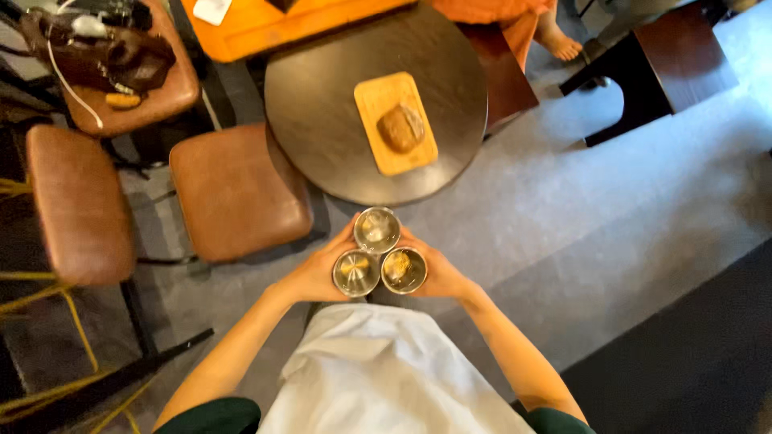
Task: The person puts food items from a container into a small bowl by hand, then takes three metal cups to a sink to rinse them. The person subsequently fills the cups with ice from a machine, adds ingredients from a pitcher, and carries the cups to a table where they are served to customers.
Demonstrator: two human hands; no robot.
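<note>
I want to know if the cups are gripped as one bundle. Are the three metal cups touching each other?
Touching. The head view shows the three metal cups packed in a triangle, rims meeting, with the left hand and right hand pressed against their outer sides.

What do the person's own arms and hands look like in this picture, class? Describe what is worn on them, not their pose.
Both forearms are bare from the elbow down. The left hand and right hand wear no gloves, and no rings, watch or bracelets can be made out. Dark green sleeves end near the elbows on each side. A white apron hangs at the front between the arms.
</note>
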